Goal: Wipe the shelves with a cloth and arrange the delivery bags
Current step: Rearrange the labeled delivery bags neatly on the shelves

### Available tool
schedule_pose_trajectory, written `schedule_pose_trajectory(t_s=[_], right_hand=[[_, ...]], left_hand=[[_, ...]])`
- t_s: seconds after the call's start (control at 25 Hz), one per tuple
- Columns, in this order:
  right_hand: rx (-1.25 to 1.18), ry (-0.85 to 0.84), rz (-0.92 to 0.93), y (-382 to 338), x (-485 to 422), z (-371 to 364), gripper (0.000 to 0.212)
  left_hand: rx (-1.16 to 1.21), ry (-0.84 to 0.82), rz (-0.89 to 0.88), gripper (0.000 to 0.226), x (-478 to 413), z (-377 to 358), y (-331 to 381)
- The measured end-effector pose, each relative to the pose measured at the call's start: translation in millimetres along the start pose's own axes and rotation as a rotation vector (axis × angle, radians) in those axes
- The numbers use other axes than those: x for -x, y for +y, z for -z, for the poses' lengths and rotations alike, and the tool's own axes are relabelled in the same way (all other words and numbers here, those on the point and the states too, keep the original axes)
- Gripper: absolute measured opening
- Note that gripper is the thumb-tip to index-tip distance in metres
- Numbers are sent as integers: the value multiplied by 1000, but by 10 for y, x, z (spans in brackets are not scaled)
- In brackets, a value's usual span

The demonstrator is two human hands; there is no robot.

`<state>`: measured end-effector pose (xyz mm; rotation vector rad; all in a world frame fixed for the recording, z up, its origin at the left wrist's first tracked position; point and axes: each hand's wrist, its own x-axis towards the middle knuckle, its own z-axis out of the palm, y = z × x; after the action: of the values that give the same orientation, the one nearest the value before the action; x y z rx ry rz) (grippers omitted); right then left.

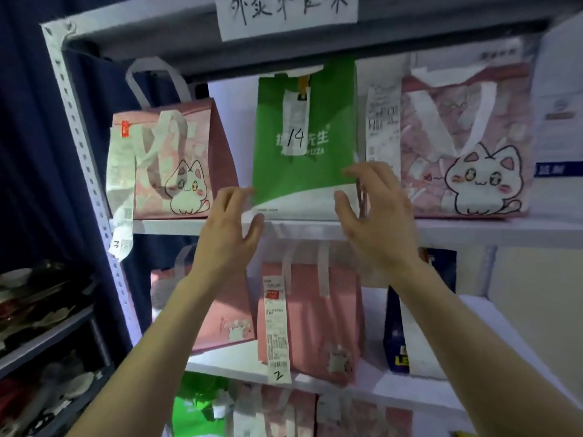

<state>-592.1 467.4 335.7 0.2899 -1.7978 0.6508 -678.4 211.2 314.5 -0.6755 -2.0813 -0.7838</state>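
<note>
A green delivery bag (303,127) with a receipt marked 14 stands upright in the middle of the upper shelf (473,230). My left hand (228,230) is at its lower left corner and my right hand (375,209) at its lower right corner, both with fingers spread and relaxed, at most lightly touching the bag's sides. A pink cat bag (170,159) stands to its left and a larger pink cat bag (463,140) to its right. No cloth is in view.
On the shelf below stand two pink bags (318,316), one with a receipt marked 2, and a dark blue bag (407,335). More bags fill the lowest shelf (284,411). A paper sign (287,14) hangs on the top rail. A cluttered rack (41,313) stands to the left.
</note>
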Motion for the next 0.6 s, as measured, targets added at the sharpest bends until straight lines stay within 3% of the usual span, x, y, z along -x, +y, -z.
schedule_pose_trajectory(t_s=[0.2,0.4,0.6], right_hand=[[211,76,11,-79,-478,-407,59],[177,70,-268,52,-346,-807,93],[96,18,-289,232,-203,-942,107]], left_hand=[[190,-19,26,75,-700,-49,-207],[507,-157,14,93,-898,-328,-345],[422,-149,-21,94,-853,-512,-460]])
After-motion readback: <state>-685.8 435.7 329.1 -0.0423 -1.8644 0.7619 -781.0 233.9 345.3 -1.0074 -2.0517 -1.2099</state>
